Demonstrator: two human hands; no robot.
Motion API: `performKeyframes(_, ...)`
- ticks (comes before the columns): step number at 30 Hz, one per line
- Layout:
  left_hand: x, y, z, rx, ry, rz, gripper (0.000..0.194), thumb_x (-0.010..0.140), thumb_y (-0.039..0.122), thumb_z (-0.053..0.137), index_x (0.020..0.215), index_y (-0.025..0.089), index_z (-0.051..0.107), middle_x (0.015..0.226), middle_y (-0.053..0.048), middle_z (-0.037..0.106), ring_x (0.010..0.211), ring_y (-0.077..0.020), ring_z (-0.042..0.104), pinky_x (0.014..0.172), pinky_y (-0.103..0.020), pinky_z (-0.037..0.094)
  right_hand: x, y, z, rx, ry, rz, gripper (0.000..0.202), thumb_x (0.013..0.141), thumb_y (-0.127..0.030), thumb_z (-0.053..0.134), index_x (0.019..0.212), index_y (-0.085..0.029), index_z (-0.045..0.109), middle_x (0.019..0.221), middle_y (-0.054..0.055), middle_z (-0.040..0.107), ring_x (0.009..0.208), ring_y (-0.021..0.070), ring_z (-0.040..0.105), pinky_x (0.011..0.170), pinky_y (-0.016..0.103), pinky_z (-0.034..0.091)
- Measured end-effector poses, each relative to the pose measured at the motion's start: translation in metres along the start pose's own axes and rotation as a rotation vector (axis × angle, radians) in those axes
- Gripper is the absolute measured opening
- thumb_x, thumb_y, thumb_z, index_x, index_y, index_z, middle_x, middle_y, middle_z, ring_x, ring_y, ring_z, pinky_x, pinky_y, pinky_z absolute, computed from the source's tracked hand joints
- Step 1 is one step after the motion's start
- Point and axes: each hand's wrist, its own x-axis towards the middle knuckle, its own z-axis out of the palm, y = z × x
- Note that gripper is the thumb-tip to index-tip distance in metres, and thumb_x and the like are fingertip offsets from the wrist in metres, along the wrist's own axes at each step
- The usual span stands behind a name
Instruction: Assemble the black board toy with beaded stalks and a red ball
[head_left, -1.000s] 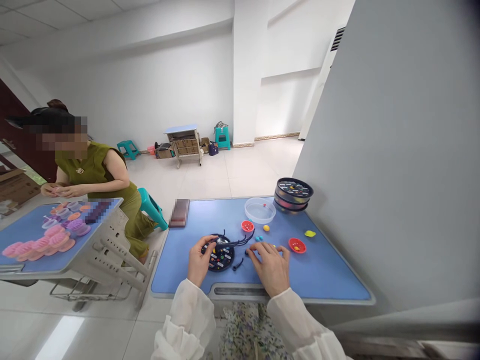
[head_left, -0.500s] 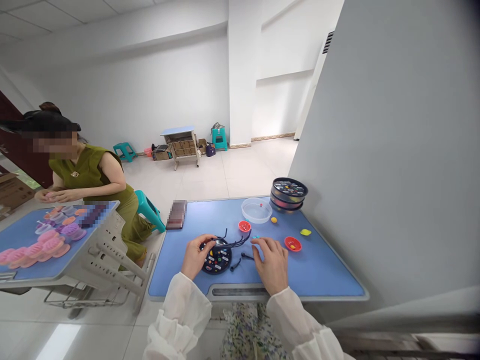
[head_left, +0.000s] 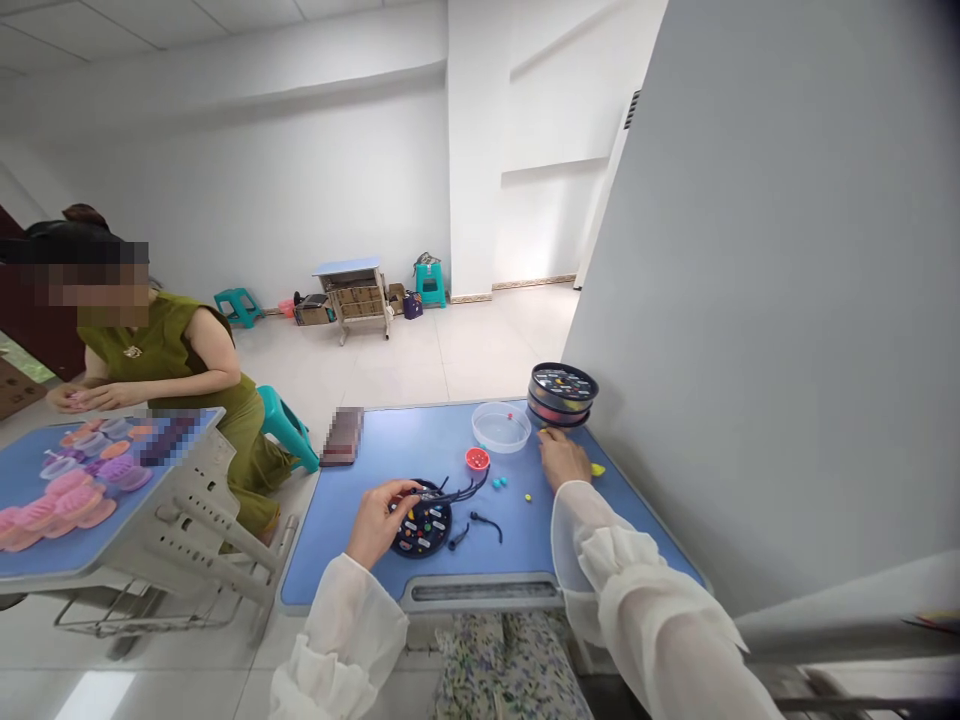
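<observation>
My left hand [head_left: 380, 520] pinches a bundle of thin black curved rods [head_left: 457, 494], held over a round black disc [head_left: 421, 530] with colourful small pieces on it. Stretched toward the far right of the table, my right hand [head_left: 564, 460] has its fingertips closed at a small yellow ball [head_left: 543, 431], mostly covered by the fingers. Between the hands lie a loose black curved rod [head_left: 491, 524], a shorter black piece [head_left: 458, 538], small turquoise beads [head_left: 500, 483] and a yellow bead [head_left: 527, 497]. A small red bowl [head_left: 477, 460] holds tiny pale bits.
Beyond the red bowl stands a clear round dish [head_left: 501, 447], beside stacked round black-rimmed boxes [head_left: 562, 395]. A yellow lemon-shaped piece [head_left: 598, 470] lies past my right hand. At left, a person sits by another table [head_left: 45, 550] bearing pink and purple pieces.
My right hand has moved away from the black rods, forward and right to the yellow ball. The second red bowl is now hidden behind that arm. My left hand keeps its hold.
</observation>
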Motion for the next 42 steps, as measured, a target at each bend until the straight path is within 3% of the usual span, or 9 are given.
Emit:
performKeyframes(9, 0.006, 0.006, -0.008, 0.085, -0.077, 0.049, 0.016, 0.076, 0.028, 0.062, 0.082, 0.022, 0.076, 0.083, -0.004, 0.076, 0.076, -0.0208, 0.069, 0.066, -0.026, 0.054, 0.007, 0.002, 0.001, -0.004, -0.041, 0.006, 0.034, 0.091, -0.014, 0.039, 0.113, -0.018, 0.065, 0.107, 0.015, 0.063, 0.088, 0.0225, 0.06, 0.069, 0.032, 0.037)
performKeyframes(20, -0.004, -0.006, 0.0, 0.079, 0.009, 0.032, 0.024, 0.08, 0.033, 0.059, 0.09, 0.018, 0.074, 0.092, -0.007, 0.076, 0.081, -0.0212, 0.07, 0.068, -0.027, 0.057, 0.011, -0.002, -0.014, 0.006, -0.031, 0.036, 0.028, 0.09, -0.014, 0.042, 0.106, -0.019, 0.064, 0.099, 0.012, 0.063, 0.08, 0.0213, 0.062, 0.067, 0.03, 0.04)
performKeyframes(24, -0.006, -0.008, 0.005, 0.074, 0.064, 0.038, 0.026, 0.081, 0.035, 0.058, 0.091, 0.018, 0.074, 0.094, -0.007, 0.076, 0.083, -0.0217, 0.07, 0.071, -0.029, 0.057, 0.015, -0.021, -0.017, 0.061, 0.022, -0.057, 0.025, 0.09, -0.019, 0.046, 0.11, -0.02, 0.061, 0.107, 0.012, 0.064, 0.089, 0.0222, 0.061, 0.073, 0.03, 0.039)
performKeyframes(29, -0.01, -0.005, 0.011, 0.087, 0.09, 0.022, 0.029, 0.081, 0.037, 0.057, 0.098, 0.019, 0.073, 0.093, -0.006, 0.075, 0.082, -0.02, 0.07, 0.075, -0.03, 0.058, 0.012, -0.043, -0.013, 0.141, 0.043, -0.236, 0.019, 0.087, -0.016, 0.051, 0.095, -0.023, 0.067, 0.098, 0.005, 0.071, 0.094, 0.0202, 0.061, 0.075, 0.029, 0.037)
performKeyframes(36, -0.01, -0.002, 0.011, 0.104, 0.102, 0.038, 0.028, 0.082, 0.037, 0.056, 0.096, 0.02, 0.074, 0.094, -0.006, 0.075, 0.084, -0.0205, 0.07, 0.076, -0.03, 0.057, -0.005, -0.047, -0.021, 0.219, 0.145, -0.302, 0.024, 0.089, -0.016, 0.047, 0.099, -0.022, 0.068, 0.114, 0.007, 0.068, 0.105, 0.0219, 0.059, 0.084, 0.034, 0.035)
performKeyframes(39, -0.011, -0.009, 0.013, 0.086, 0.126, 0.018, 0.027, 0.083, 0.036, 0.055, 0.089, 0.02, 0.075, 0.092, -0.004, 0.076, 0.086, -0.0213, 0.07, 0.076, -0.029, 0.057, -0.024, -0.047, -0.027, 0.267, 0.178, -0.33, 0.023, 0.09, -0.02, 0.047, 0.095, -0.022, 0.069, 0.104, 0.006, 0.072, 0.095, 0.0198, 0.064, 0.082, 0.033, 0.036)
performKeyframes(42, -0.015, -0.017, 0.019, 0.046, 0.143, -0.055, 0.03, 0.082, 0.039, 0.055, 0.091, 0.02, 0.075, 0.086, -0.003, 0.076, 0.082, -0.0215, 0.07, 0.065, -0.027, 0.058, -0.048, -0.044, -0.031, 0.366, 0.241, -0.357, 0.023, 0.091, -0.023, 0.046, 0.092, -0.022, 0.069, 0.09, 0.005, 0.074, 0.082, 0.0193, 0.067, 0.078, 0.032, 0.038)
